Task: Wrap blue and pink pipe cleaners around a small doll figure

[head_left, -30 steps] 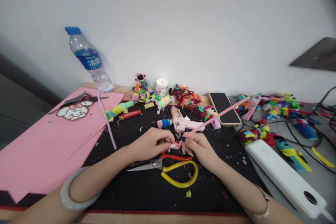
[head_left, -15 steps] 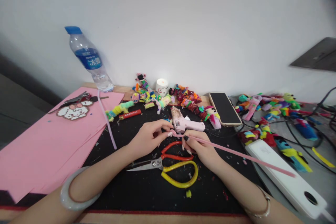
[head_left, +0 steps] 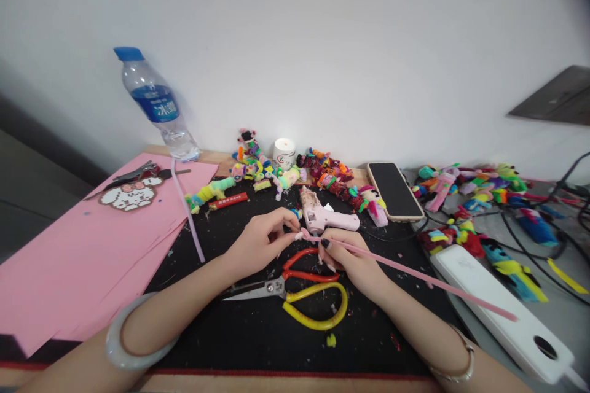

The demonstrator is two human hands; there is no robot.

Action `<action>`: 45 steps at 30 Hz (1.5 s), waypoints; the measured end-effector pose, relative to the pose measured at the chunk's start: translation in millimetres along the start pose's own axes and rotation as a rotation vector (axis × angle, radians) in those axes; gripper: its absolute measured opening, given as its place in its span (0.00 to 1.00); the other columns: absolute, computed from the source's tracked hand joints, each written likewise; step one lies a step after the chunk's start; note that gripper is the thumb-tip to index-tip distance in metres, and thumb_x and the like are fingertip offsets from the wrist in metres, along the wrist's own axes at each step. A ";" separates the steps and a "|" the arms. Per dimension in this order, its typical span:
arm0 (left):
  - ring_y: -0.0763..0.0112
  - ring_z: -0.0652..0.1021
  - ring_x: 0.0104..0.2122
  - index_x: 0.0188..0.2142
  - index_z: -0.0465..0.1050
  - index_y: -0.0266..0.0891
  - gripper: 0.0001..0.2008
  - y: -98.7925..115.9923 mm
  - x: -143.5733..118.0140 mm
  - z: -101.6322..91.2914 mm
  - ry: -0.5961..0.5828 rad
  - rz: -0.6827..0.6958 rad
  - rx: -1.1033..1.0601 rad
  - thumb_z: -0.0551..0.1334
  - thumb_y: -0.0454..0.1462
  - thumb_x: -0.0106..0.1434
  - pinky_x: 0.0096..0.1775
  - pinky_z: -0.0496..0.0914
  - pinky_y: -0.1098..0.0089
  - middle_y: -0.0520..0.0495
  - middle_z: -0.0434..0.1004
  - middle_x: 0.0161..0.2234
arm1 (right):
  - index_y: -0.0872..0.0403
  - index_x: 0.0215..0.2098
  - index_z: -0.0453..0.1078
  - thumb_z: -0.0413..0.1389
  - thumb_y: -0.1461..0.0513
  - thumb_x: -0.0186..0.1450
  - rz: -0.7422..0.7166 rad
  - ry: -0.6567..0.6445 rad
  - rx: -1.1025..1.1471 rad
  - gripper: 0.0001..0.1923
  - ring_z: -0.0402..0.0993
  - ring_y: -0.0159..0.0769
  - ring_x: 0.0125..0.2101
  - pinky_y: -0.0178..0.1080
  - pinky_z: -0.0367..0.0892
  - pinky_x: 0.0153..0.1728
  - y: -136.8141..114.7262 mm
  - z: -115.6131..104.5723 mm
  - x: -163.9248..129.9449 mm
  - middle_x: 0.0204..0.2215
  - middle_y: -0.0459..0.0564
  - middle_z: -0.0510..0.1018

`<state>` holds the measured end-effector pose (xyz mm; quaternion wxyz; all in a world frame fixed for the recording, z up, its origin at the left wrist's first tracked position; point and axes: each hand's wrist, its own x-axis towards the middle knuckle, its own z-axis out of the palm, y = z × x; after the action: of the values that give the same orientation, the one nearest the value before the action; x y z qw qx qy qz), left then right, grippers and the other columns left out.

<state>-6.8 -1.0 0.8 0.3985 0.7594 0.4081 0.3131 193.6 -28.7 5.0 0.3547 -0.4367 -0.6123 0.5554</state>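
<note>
A long pink pipe cleaner (head_left: 428,273) runs between my hands, its free end reaching right over the white power strip. My left hand (head_left: 265,236) pinches its small curled end between thumb and fingers. Close by, my right hand (head_left: 348,255) grips the stem just behind the curl. Under my hands lie scissors (head_left: 316,307) with one red and one yellow handle, blades pointing left. A pale pink glue gun (head_left: 332,219) rests just beyond my fingertips, its nozzle end browned.
Pink sheets (head_left: 92,245) lie left with a purple pipe cleaner (head_left: 188,215) across their edge. A water bottle (head_left: 157,104) leans on the wall. Fuzzy colourful figures (head_left: 332,175), a white candle cup (head_left: 284,153) and a phone (head_left: 395,191) line the back. The power strip (head_left: 502,313) and cables lie right.
The pipe cleaner's free end has dipped slightly, and its curled end looks a little tighter. Both hands stay nearly in place.
</note>
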 end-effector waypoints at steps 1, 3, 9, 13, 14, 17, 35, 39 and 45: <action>0.80 0.66 0.19 0.35 0.66 0.37 0.04 0.3 -0.1 -0.1 -0.006 0.006 0.005 0.57 0.36 0.60 0.24 0.61 0.77 0.55 0.69 0.24 | 0.57 0.19 0.63 0.47 0.65 0.60 -0.002 -0.002 -0.002 0.13 0.55 0.25 0.16 0.30 0.50 0.19 -0.1 0.0 0.0 0.14 0.41 0.61; 0.81 0.67 0.19 0.36 0.67 0.37 0.04 1.1 -0.3 -0.2 -0.010 0.014 0.015 0.57 0.35 0.60 0.25 0.61 0.77 0.54 0.70 0.26 | 0.57 0.18 0.63 0.47 0.65 0.60 -0.005 -0.005 -0.003 0.13 0.55 0.25 0.17 0.30 0.50 0.19 -0.6 0.0 0.0 0.14 0.41 0.62; 0.81 0.67 0.19 0.36 0.68 0.37 0.05 1.9 -0.3 -0.2 -0.016 0.027 0.016 0.57 0.35 0.61 0.25 0.62 0.78 0.52 0.73 0.29 | 0.56 0.17 0.62 0.46 0.65 0.59 -0.014 -0.002 -0.012 0.13 0.56 0.26 0.18 0.31 0.51 0.20 -2.5 0.2 -0.1 0.14 0.42 0.62; 0.81 0.67 0.20 0.37 0.68 0.37 0.06 1.7 -0.2 -0.2 -0.027 0.033 -0.010 0.55 0.35 0.62 0.25 0.63 0.78 0.51 0.73 0.32 | 0.56 0.18 0.63 0.47 0.65 0.59 -0.008 0.005 0.011 0.13 0.55 0.26 0.17 0.31 0.50 0.19 -1.8 0.3 0.2 0.14 0.41 0.61; 0.81 0.67 0.20 0.37 0.68 0.37 0.06 1.5 -0.4 -0.2 -0.030 0.030 -0.017 0.55 0.35 0.62 0.25 0.63 0.78 0.51 0.73 0.32 | 0.56 0.18 0.63 0.47 0.64 0.60 -0.006 0.006 0.022 0.13 0.55 0.26 0.17 0.31 0.50 0.19 -1.3 0.3 0.4 0.14 0.41 0.61; 0.81 0.67 0.20 0.39 0.67 0.38 0.07 -0.1 -0.9 0.3 -0.029 0.004 -0.052 0.55 0.36 0.62 0.24 0.63 0.78 0.50 0.73 0.33 | 0.57 0.19 0.64 0.47 0.63 0.60 0.007 0.012 0.060 0.13 0.53 0.25 0.15 0.31 0.48 0.18 0.8 0.1 0.9 0.13 0.41 0.61; 0.82 0.68 0.18 0.40 0.68 0.36 0.11 -3.7 0.2 2.0 0.010 -0.054 -0.222 0.56 0.41 0.62 0.22 0.64 0.77 0.47 0.74 0.34 | 0.57 0.22 0.66 0.49 0.55 0.64 0.012 0.013 0.263 0.17 0.53 0.25 0.16 0.32 0.46 0.18 12.6 0.3 1.3 0.14 0.42 0.62; 0.81 0.68 0.18 0.38 0.70 0.35 0.10 -4.2 -0.1 1.9 0.011 -0.051 -0.220 0.57 0.40 0.62 0.22 0.64 0.77 0.48 0.74 0.30 | 0.58 0.22 0.66 0.50 0.56 0.64 0.013 0.002 0.263 0.17 0.54 0.25 0.16 0.32 0.45 0.18 11.9 0.9 1.3 0.14 0.42 0.63; 0.81 0.68 0.18 0.36 0.72 0.35 0.08 -1.7 -0.3 0.1 -0.005 -0.025 -0.193 0.57 0.37 0.61 0.23 0.63 0.78 0.49 0.74 0.30 | 0.57 0.22 0.66 0.49 0.56 0.64 0.004 -0.021 0.238 0.17 0.54 0.25 0.16 0.32 0.46 0.18 9.7 0.7 0.5 0.15 0.42 0.63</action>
<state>-7.5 -0.7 -0.9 0.4747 0.7130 0.3846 0.3440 194.1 -28.6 -4.7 0.3965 -0.3868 -0.5451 0.6294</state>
